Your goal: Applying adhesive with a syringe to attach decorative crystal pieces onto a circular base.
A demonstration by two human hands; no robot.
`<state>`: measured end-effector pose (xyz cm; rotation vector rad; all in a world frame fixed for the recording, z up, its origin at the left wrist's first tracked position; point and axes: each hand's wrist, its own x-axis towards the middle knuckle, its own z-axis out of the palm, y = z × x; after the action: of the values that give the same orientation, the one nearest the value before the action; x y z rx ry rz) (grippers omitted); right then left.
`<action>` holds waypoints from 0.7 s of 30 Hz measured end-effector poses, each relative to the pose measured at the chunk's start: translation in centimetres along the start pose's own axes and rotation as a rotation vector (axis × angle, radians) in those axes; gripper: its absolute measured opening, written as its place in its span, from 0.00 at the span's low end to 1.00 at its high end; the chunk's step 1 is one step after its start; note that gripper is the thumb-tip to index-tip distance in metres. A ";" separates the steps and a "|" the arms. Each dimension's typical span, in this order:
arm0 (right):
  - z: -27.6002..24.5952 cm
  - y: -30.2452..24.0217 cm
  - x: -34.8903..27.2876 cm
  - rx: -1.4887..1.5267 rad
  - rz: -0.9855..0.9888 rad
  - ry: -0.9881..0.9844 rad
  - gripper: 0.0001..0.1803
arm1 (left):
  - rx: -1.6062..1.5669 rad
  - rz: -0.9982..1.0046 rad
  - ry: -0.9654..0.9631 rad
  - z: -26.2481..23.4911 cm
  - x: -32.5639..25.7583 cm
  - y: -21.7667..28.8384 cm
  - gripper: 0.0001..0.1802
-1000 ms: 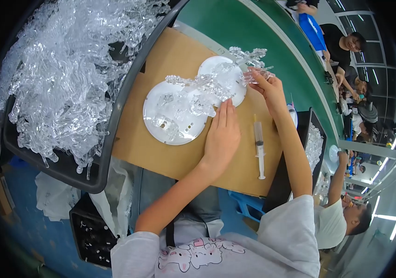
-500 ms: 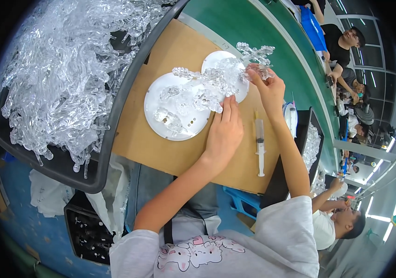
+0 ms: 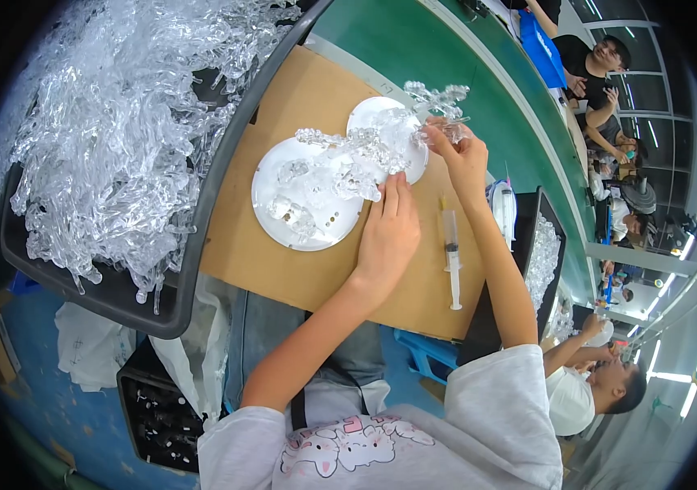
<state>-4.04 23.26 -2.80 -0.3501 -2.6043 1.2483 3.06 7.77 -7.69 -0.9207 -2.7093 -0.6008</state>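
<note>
Hands work mid-board: left hand [image 3: 388, 233] lies flat on clear plastic pieces [image 3: 340, 167] atop white discs [image 3: 271, 175]; right hand [image 3: 459, 155] pinches a clear branch [image 3: 438, 102]. Brown board [image 3: 267, 261] bare nearside; syringe [image 3: 451, 257] right.

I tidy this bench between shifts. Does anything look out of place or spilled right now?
Nothing looks spilled. The clear plastic pieces overfill the dark tray, some hanging over its edge. A syringe lies loose on the cardboard sheet beside the right hand.
</note>
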 end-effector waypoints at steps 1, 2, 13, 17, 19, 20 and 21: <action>0.2 -0.2 -0.2 -0.054 -0.013 -0.003 0.12 | 0.002 -0.004 -0.002 0.0 0.0 0.0 0.32; 0.3 -0.4 -0.4 -0.108 -0.027 -0.006 0.12 | 0.008 0.000 -0.003 0.0 -0.1 -0.1 0.32; 1.4 -1.4 -1.8 -0.184 -0.161 0.064 0.12 | 0.010 0.011 -0.008 -0.3 0.1 -0.2 0.32; 0.6 0.3 -1.1 0.277 -0.011 -0.003 0.15 | -0.007 0.014 -0.002 -0.1 0.0 -0.3 0.32; -0.3 0.5 -0.8 0.251 0.047 -0.038 0.16 | -0.021 0.012 0.000 0.1 -0.1 -0.3 0.33; -0.5 0.4 -0.7 0.225 0.108 -0.067 0.17 | -0.023 0.009 0.004 0.1 -0.1 -0.3 0.33; -0.5 0.3 -0.6 0.224 0.110 -0.074 0.17 | -0.024 0.007 0.009 0.2 -0.2 -0.3 0.33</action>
<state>-3.27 23.63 -2.75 -0.4169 -2.4998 1.6002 2.97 7.49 -7.99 -0.9310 -2.6958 -0.6359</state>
